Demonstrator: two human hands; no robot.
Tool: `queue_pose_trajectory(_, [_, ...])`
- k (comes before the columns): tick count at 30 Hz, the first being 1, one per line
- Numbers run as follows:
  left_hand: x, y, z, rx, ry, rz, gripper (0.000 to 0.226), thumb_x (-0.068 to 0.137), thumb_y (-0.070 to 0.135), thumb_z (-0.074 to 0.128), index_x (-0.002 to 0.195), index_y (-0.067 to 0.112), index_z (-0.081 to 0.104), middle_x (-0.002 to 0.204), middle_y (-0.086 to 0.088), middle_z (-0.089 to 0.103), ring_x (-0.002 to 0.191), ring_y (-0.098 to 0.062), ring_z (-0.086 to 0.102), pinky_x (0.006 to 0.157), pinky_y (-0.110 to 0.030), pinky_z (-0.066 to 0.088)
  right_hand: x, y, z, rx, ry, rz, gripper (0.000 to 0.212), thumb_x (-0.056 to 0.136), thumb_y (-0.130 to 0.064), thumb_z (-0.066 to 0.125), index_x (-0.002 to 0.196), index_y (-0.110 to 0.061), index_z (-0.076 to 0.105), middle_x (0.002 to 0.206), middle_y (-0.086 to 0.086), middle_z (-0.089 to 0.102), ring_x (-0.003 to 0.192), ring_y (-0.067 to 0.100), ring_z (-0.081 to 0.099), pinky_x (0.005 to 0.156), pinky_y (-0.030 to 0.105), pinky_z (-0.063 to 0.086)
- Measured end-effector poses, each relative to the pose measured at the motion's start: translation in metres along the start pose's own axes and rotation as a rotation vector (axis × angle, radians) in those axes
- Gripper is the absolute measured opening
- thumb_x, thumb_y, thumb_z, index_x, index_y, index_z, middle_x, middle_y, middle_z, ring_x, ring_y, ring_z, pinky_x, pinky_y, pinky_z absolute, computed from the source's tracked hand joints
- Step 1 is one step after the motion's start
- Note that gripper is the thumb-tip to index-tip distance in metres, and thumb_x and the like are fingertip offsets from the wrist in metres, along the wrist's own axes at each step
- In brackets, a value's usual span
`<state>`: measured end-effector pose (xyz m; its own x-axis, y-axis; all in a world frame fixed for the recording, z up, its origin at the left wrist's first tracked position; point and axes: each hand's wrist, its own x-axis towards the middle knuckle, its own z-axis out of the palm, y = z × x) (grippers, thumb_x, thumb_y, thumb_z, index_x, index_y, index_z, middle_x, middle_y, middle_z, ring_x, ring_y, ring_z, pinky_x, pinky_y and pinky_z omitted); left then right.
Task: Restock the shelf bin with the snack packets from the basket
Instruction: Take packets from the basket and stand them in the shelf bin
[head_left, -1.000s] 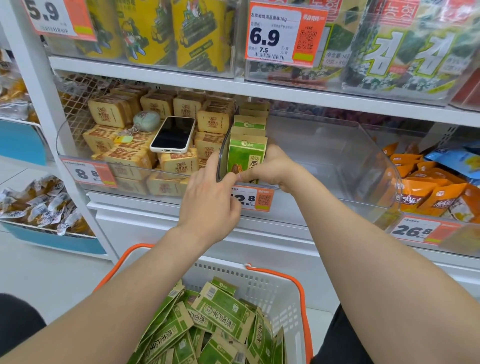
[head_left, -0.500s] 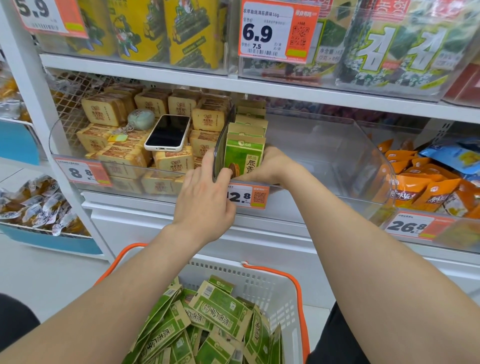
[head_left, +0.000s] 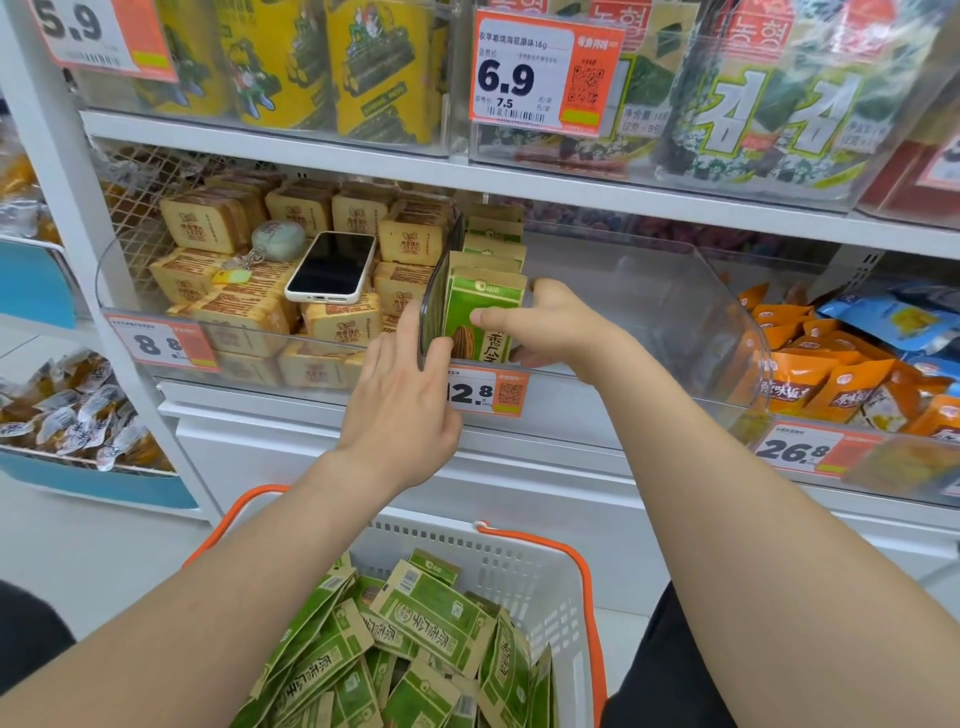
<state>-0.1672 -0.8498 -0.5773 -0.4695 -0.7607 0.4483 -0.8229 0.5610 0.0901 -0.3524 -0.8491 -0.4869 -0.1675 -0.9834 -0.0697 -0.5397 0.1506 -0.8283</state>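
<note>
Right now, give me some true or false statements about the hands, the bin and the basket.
1. A phone lies on the tan packets. True.
2. The basket holds nothing. False: green packets fill it.
3. The right hand pinches the front packet in the bin. True.
4. The left hand reaches into the basket. False: it grips the bin's left wall.
5. The bin is packed full. False: only one row stands along its left wall.

Price tags 5.9 (head_left: 98, 31), 6.9 (head_left: 545, 73), 8.8 (head_left: 161, 343), 26.8 (head_left: 800, 449); 12.8 (head_left: 485, 392) on shelf bin (head_left: 691, 312)
</note>
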Motion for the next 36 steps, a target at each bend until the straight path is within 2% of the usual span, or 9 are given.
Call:
queue_pose_trajectory(6, [-0.011, 0.007, -0.004, -0.031, 0.031, 0.007, 0.071, 0.083, 0.019, 0.062, 0.149, 0.006, 0.04, 0.165, -0.029, 0.016, 0.144, -0.048, 0.024, 0.122, -0.058, 0.026, -0.008, 0.004, 0.002, -0.094, 0.13, 0.059, 0.042, 0.089, -0.042, 0.077, 0.106, -0.015, 0.049, 0.111, -0.005, 0.056, 0.103, 0.02, 0.054, 0.081, 0.037, 0.047])
queue_pose_trajectory(9, [-0.017, 0.005, -0.007, 0.004, 0.201, 0.098, 0.055, 0.08, 0.015, 0.061, 0.133, 0.005, 0.053, 0.145, -0.023, 0.04, 0.121, -0.044, 0.043, 0.102, -0.051, 0.04, -0.015, 0.006, 0.012, -0.251, 0.401, -0.001, 0.055, 0.09, -0.045, 0.065, 0.129, -0.009, 0.05, 0.11, 0.003, 0.054, 0.109, 0.027, 0.052, 0.083, 0.039, 0.044])
queue_pose_trajectory(13, [-0.028, -0.006, 0.001, -0.016, 0.209, 0.28, 0.025, 0.081, 0.016, 0.055, 0.105, 0.009, 0.056, 0.094, -0.009, 0.054, 0.082, -0.035, 0.05, 0.066, -0.042, 0.037, -0.039, 0.003, 0.033, -0.416, 0.613, -0.35, 0.024, 0.085, -0.027, 0.055, 0.106, -0.017, 0.054, 0.105, 0.005, 0.06, 0.099, 0.032, 0.054, 0.083, 0.045, 0.047])
queue_pose_trajectory(16, [-0.043, -0.009, 0.014, -0.115, -0.205, 0.211, 0.028, 0.093, 0.023, 0.05, 0.121, 0.018, 0.051, 0.078, -0.001, 0.061, 0.074, -0.038, 0.063, 0.057, -0.039, 0.04, -0.064, -0.001, 0.051, -0.481, 0.42, -0.404, 0.014, 0.083, -0.027, 0.052, 0.092, -0.022, 0.06, 0.077, 0.001, 0.068, 0.077, 0.032, 0.062, 0.064, 0.038, 0.051])
queue_pose_trajectory(20, [-0.069, -0.007, 0.034, 0.047, -0.735, 0.281, 0.039, 0.101, 0.03, 0.046, 0.139, 0.027, 0.051, 0.124, -0.007, 0.069, 0.109, -0.032, 0.067, 0.084, -0.038, 0.052, -0.092, 0.01, 0.073, -0.791, 0.008, -0.334, 0.013, 0.088, -0.026, 0.056, 0.092, -0.017, 0.064, 0.084, 0.005, 0.061, 0.082, 0.036, 0.062, 0.063, 0.035, 0.046])
queue_pose_trajectory(25, [-0.124, 0.007, 0.059, 0.118, -1.127, 0.367, 0.033, 0.105, 0.025, 0.045, 0.136, 0.02, 0.056, 0.131, -0.008, 0.065, 0.113, -0.03, 0.065, 0.091, -0.043, 0.055, -0.118, 0.04, 0.096, -1.044, -0.467, -0.21, 0.026, 0.095, -0.018, 0.057, 0.075, -0.019, 0.04, 0.081, 0.001, 0.039, 0.064, 0.019, 0.046, 0.053, 0.029, 0.034])
queue_pose_trajectory(30, [-0.167, 0.019, 0.08, 0.14, -1.276, 0.377, 0.057, 0.103, 0.007, 0.053, 0.157, 0.021, 0.041, 0.155, -0.011, 0.049, 0.135, -0.035, 0.055, 0.101, -0.046, 0.053, -0.132, 0.066, 0.121, -1.16, -0.695, -0.118, 0.007, 0.096, -0.006, 0.05, 0.091, -0.011, 0.052, 0.081, 0.002, 0.044, 0.064, 0.012, 0.045, 0.056, 0.029, 0.044])
queue_pose_trajectory(33, [-0.186, 0.025, 0.087, 0.179, -1.264, 0.494, 0.095, 0.093, -0.01, 0.062, 0.167, 0.033, 0.019, 0.173, -0.014, 0.016, 0.15, -0.042, 0.037, 0.113, -0.051, 0.046, -0.131, 0.075, 0.13, -1.176, -0.718, -0.128, 0.022, 0.095, -0.007, 0.051, 0.077, -0.016, 0.04, 0.08, 0.001, 0.048, 0.07, 0.015, 0.049, 0.094, 0.039, 0.055])
queue_pose_trajectory(36, [-0.2, 0.031, 0.098, 0.346, -1.226, 0.709, 0.09, 0.097, -0.001, 0.064, 0.167, 0.034, 0.019, 0.175, -0.017, 0.002, 0.154, -0.044, 0.028, 0.119, -0.056, 0.038, -0.13, 0.08, 0.132, -1.158, -0.723, -0.109, 0.024, 0.092, -0.005, 0.05, 0.073, -0.016, 0.041, 0.078, 0.002, 0.052, 0.072, 0.019, 0.053, 0.111, 0.047, 0.047])
